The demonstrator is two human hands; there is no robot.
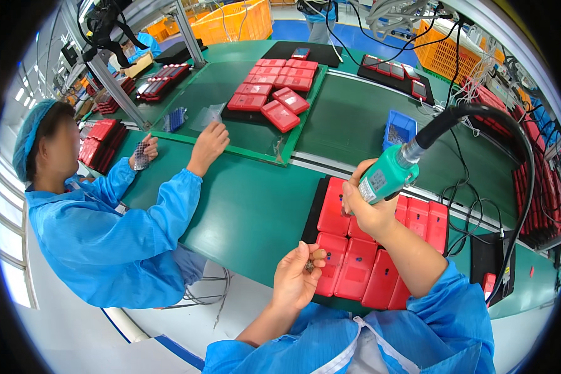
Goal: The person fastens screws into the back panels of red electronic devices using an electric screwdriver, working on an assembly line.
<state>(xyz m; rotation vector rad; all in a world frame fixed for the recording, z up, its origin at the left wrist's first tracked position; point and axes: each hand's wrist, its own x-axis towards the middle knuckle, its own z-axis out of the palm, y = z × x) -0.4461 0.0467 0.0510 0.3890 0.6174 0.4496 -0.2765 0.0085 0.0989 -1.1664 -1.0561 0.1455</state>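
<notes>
My right hand (369, 206) is wrapped round a green electric screwdriver (389, 167), held above rows of red plastic cases (357, 268). A thick black cable (474, 111) runs from the tool's upper end. The screwdriver's tip is hidden behind my hand. The red cases lie side by side on a black mat (314, 212), several with small dark spots on them. My left hand (295, 278) is closed, its fingertips pinched around a cluster of small metal screws (309, 266), just left of the nearest cases.
Beyond the cases stands a blue bin (399, 128) with small parts. Loose black cables (461, 187) lie at the right. Across the green bench (230, 212), a co-worker (106, 237) in blue handles small clear bags near stacked red cases (271, 81). Red cases (536, 193) are stacked far right.
</notes>
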